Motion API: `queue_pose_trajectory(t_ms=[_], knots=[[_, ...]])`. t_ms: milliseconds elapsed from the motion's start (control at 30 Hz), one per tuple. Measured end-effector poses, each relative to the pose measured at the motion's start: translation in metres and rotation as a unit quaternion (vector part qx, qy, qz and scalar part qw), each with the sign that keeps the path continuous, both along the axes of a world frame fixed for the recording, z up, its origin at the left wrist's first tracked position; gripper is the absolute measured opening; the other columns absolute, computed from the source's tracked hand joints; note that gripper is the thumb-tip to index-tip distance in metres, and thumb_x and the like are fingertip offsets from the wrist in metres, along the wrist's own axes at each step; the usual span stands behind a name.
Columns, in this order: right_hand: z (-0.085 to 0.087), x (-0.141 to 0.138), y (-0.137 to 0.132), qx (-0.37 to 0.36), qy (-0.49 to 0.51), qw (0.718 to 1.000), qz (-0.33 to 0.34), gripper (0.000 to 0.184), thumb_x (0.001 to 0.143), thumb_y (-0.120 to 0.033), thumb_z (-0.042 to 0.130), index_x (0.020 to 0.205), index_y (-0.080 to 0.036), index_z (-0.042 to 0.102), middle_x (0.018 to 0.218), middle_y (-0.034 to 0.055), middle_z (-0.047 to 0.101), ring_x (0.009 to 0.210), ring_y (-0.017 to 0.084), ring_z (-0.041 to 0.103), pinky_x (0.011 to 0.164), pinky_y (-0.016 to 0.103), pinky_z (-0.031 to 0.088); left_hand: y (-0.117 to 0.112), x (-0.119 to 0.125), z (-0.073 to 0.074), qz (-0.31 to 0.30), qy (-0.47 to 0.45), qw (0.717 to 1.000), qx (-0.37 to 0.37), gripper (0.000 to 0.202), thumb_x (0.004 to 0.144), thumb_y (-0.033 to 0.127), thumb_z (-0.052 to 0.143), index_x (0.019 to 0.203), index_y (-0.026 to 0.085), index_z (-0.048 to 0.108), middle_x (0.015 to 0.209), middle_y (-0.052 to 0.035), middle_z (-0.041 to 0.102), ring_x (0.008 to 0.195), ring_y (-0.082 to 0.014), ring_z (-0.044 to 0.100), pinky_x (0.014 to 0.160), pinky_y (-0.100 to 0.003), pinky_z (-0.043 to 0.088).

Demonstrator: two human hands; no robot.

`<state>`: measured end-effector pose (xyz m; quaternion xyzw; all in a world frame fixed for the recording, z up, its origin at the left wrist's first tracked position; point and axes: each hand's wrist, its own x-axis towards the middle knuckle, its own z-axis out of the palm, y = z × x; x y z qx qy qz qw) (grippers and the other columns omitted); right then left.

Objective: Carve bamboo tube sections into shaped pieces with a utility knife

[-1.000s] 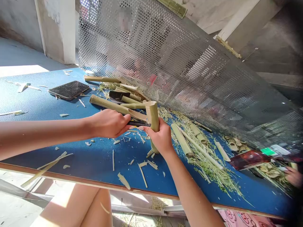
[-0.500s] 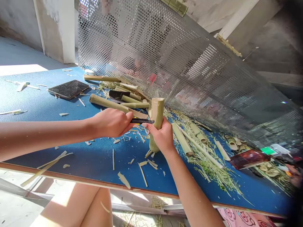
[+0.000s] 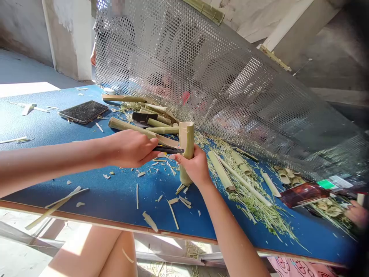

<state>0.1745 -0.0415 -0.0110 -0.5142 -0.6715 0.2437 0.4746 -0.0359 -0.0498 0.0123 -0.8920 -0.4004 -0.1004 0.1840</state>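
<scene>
My left hand (image 3: 128, 149) is closed around a dark-handled knife (image 3: 168, 149), whose end reaches the side of a green bamboo tube (image 3: 186, 152). My right hand (image 3: 193, 165) grips that tube, which stands nearly upright with its lower end just above the table. The knife's blade is mostly hidden by my fingers and the tube. Just behind my hands, a long bamboo piece (image 3: 129, 129) lies on other cut bamboo lengths (image 3: 163, 130).
The blue table (image 3: 72, 192) is strewn with pale bamboo shavings (image 3: 150, 221) and green fibre heaps (image 3: 253, 204). A phone (image 3: 83, 112) lies at the far left. A perforated metal screen (image 3: 201, 77) stands along the far side. A co-worker's hand (image 3: 357, 214) shows at the right edge.
The upright tube has shifted slightly left and tilted a little. The knife has moved slightly left with it. Both hands keep their hold.
</scene>
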Motion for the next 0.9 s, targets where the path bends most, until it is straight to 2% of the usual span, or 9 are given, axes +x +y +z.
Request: queue_pose_trajectory(t_ms=[133, 200, 300, 367, 433, 500, 667, 767, 900], knots=[[0.000, -0.001, -0.001, 0.018, 0.009, 1.000, 0.004, 0.041, 0.047, -0.043, 0.079, 0.068, -0.018, 0.054, 0.058, -0.0030, 0.054, 0.058, 0.013, 0.049, 0.054, 0.027, 0.041, -0.003, -0.002, 0.002, 0.000, -0.013, 1.000, 0.003, 0.038, 0.091, 0.043, 0.029, 0.079, 0.017, 0.054, 0.057, -0.0022, 0.054, 0.043, -0.0136, 0.044, 0.043, -0.028, 0.015], [0.000, -0.001, -0.001, 0.009, 0.017, 1.000, 0.011, 0.042, 0.046, -0.044, 0.080, 0.066, -0.018, 0.053, 0.056, -0.0030, 0.054, 0.056, 0.013, 0.049, 0.053, 0.027, 0.041, -0.005, -0.001, 0.004, 0.001, -0.054, 0.996, -0.068, 0.040, 0.091, 0.043, 0.028, 0.075, 0.017, 0.054, 0.054, -0.0001, 0.050, 0.041, -0.0113, 0.040, 0.042, -0.027, 0.018], [0.000, -0.001, 0.001, -0.011, 0.037, 0.999, 0.033, 0.046, 0.043, -0.047, 0.081, 0.065, -0.018, 0.053, 0.056, -0.0028, 0.055, 0.054, 0.013, 0.050, 0.051, 0.027, 0.041, -0.007, 0.000, 0.010, -0.019, -0.132, 0.964, -0.228, 0.047, 0.093, 0.043, 0.023, 0.067, 0.016, 0.050, 0.052, 0.0022, 0.046, 0.041, -0.0081, 0.039, 0.040, -0.022, 0.025], [0.000, 0.001, 0.003, -0.016, 0.050, 0.998, 0.032, 0.048, 0.041, -0.048, 0.081, 0.067, -0.018, 0.053, 0.056, -0.0031, 0.055, 0.053, 0.013, 0.049, 0.050, 0.026, 0.041, -0.008, -0.001, 0.015, -0.045, -0.160, 0.947, -0.274, 0.049, 0.093, 0.044, 0.021, 0.066, 0.016, 0.050, 0.054, 0.0023, 0.047, 0.045, -0.0075, 0.042, 0.042, -0.020, 0.029], [0.000, 0.003, 0.005, -0.010, 0.055, 0.998, 0.023, 0.049, 0.042, -0.048, 0.081, 0.070, -0.018, 0.054, 0.057, -0.0040, 0.054, 0.052, 0.012, 0.048, 0.049, 0.026, 0.040, -0.009, -0.002, 0.020, -0.077, -0.171, 0.946, -0.263, 0.047, 0.094, 0.043, 0.022, 0.073, 0.015, 0.054, 0.059, 0.0017, 0.051, 0.050, -0.0077, 0.044, 0.046, -0.018, 0.032], [-0.001, 0.004, 0.006, -0.001, 0.054, 0.998, 0.018, 0.048, 0.042, -0.048, 0.081, 0.069, -0.018, 0.054, 0.057, -0.0046, 0.053, 0.052, 0.011, 0.047, 0.050, 0.025, 0.039, -0.010, -0.003, 0.021, -0.085, -0.169, 0.957, -0.221, 0.044, 0.094, 0.041, 0.023, 0.080, 0.015, 0.057, 0.062, 0.0011, 0.054, 0.052, -0.0082, 0.046, 0.048, -0.019, 0.033], [0.000, 0.002, 0.004, -0.003, 0.039, 0.999, 0.028, 0.051, 0.044, -0.052, 0.079, 0.076, -0.019, 0.057, 0.059, -0.0026, 0.056, 0.055, 0.013, 0.050, 0.052, 0.027, 0.042, -0.005, -0.004, 0.010, -0.011, -0.101, 0.990, -0.101, 0.042, 0.091, 0.046, 0.029, 0.074, 0.018, 0.056, 0.058, -0.0010, 0.053, 0.045, -0.0110, 0.045, 0.042, -0.024, 0.023], [0.000, 0.000, 0.001, 0.020, 0.020, 0.999, 0.017, 0.049, 0.045, -0.053, 0.078, 0.073, -0.018, 0.057, 0.062, -0.0015, 0.057, 0.058, 0.014, 0.050, 0.053, 0.027, 0.042, -0.003, -0.003, 0.003, -0.010, -0.066, 0.996, -0.059, 0.040, 0.090, 0.044, 0.030, 0.075, 0.018, 0.056, 0.059, -0.0028, 0.055, 0.044, -0.0127, 0.045, 0.043, -0.026, 0.022], [-0.001, -0.002, -0.003, 0.049, -0.023, 0.998, -0.024, 0.040, 0.051, -0.048, 0.077, 0.066, -0.019, 0.053, 0.058, -0.0034, 0.052, 0.057, 0.012, 0.046, 0.052, 0.025, 0.038, -0.005, -0.002, 0.002, 0.017, -0.024, 0.999, -0.015, 0.037, 0.090, 0.043, 0.031, 0.076, 0.017, 0.055, 0.053, -0.0030, 0.053, 0.039, -0.0132, 0.041, 0.042, -0.027, 0.020]])
